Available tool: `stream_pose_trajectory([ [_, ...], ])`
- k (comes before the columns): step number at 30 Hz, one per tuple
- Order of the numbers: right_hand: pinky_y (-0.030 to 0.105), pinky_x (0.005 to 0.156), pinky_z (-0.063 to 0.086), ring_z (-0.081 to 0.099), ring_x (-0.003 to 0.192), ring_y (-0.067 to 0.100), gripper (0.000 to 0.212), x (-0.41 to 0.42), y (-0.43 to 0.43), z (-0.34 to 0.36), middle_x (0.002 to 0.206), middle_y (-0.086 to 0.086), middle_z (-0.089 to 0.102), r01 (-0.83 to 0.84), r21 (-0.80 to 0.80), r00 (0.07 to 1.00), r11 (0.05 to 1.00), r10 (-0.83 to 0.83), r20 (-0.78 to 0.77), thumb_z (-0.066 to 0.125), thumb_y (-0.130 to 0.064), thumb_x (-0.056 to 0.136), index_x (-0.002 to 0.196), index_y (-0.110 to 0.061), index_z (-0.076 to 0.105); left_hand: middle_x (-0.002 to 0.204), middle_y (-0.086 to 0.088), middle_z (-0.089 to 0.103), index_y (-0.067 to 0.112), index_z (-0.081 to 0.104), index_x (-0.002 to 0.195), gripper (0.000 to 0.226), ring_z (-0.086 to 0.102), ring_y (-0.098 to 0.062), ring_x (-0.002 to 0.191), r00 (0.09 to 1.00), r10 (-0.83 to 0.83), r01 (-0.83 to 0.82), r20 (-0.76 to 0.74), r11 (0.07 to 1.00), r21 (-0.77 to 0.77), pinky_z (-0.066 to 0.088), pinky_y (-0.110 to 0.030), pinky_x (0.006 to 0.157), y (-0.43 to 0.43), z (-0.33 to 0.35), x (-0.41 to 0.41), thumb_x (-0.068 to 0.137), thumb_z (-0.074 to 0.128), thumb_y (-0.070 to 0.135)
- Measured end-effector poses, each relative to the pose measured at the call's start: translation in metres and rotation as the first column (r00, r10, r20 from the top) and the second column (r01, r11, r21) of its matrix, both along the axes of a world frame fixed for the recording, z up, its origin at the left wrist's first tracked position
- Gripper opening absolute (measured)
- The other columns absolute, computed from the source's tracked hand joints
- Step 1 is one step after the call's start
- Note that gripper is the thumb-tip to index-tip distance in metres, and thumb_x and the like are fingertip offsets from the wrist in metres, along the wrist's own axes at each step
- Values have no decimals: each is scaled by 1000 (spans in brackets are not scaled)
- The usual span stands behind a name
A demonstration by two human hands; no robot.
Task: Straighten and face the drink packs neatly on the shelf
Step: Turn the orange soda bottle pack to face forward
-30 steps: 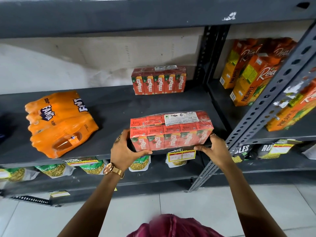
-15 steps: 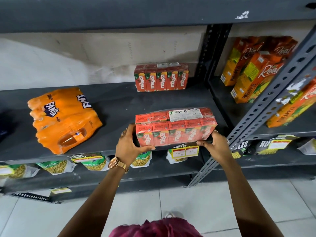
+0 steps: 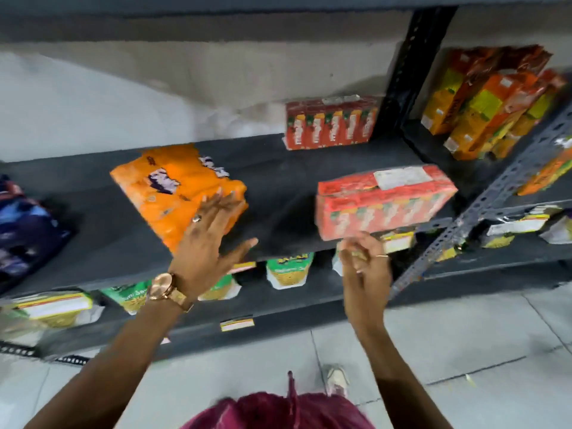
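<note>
The orange drink pack [image 3: 178,191] lies askew on the shelf [image 3: 278,168], long axis slanting toward its front edge, and the spread, empty left hand [image 3: 204,239] is at it, while the loosely curled, empty right hand [image 3: 365,264] hangs farther away, below the red pack [image 3: 383,201].

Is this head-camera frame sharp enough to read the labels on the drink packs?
Head view: motion blur smears everything; print on the red shrink-wrapped carton pack and orange shrink-wrapped bottle pack is unreadable; both the left hand and right hand are streaked; wide-angle bending curves the dark grey metal shelf.
</note>
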State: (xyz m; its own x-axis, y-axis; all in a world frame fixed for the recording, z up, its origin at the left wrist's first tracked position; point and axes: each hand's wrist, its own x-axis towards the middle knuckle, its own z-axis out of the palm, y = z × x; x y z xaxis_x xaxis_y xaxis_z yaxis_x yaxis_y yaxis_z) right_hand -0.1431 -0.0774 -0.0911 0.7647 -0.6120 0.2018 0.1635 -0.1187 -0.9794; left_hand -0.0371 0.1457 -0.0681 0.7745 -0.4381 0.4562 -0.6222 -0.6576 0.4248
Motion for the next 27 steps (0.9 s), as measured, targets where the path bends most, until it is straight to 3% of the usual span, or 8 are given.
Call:
stream_pose_trajectory([
  [5,5,69,47,62,95,-3,41,54,144,12,104,-21,64,-317,254,905,914,372,-208,76,-39,78,112,-27,56,130,-12,55,16,49,126,62,49,-30,120,983,185,-184,-17,982,42,38,-42,103,98,31,81,84,46,61],
  [7,19,81,54,64,101,5,47,85,173,17,110,-11,67,-305,517,828,800,491,-272,77,-46,75,111,-26,56,130,-19,54,11,50,126,74,49,-39,119,948,315,-296,-42,923,245,40,-48,99,116,41,121,83,34,68],
  [9,46,102,48,55,123,29,92,113,191,21,136,10,54,-204,622,767,756,518,-379,78,-61,61,133,-14,47,135,-24,49,10,44,133,85,44,-44,124,878,436,-356,-198,871,339,39,-49,102,122,48,149,79,35,76],
  [12,51,108,39,43,132,37,118,137,207,24,147,17,37,10,537,791,844,322,-520,80,-63,54,144,-5,31,138,-18,51,19,47,135,104,50,-40,122,741,493,-376,-455,867,328,43,-45,101,123,57,167,59,41,90],
  [15,51,108,39,44,130,38,117,147,204,20,144,18,40,93,420,797,903,185,-575,82,-61,48,139,-2,36,125,-20,60,16,58,123,99,57,-40,110,756,534,-454,-379,844,285,46,-43,88,123,52,168,60,38,90],
  [20,29,85,56,63,101,21,85,148,202,11,129,17,57,-99,387,953,917,199,-228,92,-19,54,122,-12,43,101,-29,64,6,55,96,74,59,-46,96,870,421,-444,-258,895,-35,43,-45,79,160,18,161,80,32,75],
  [24,14,89,52,54,119,-1,118,138,193,4,135,-18,46,-299,28,951,954,300,-70,96,-27,45,137,-36,23,96,-9,60,15,46,98,64,58,-30,89,939,173,-278,-298,890,-362,42,-41,73,181,-11,152,81,32,75],
  [27,26,106,41,38,136,0,147,133,186,0,149,-19,30,-294,-141,956,945,290,-47,99,-38,39,147,-47,0,105,-7,58,9,48,112,66,56,-25,96,937,97,-225,-337,903,-367,42,-39,80,185,-14,149,84,36,67],
])
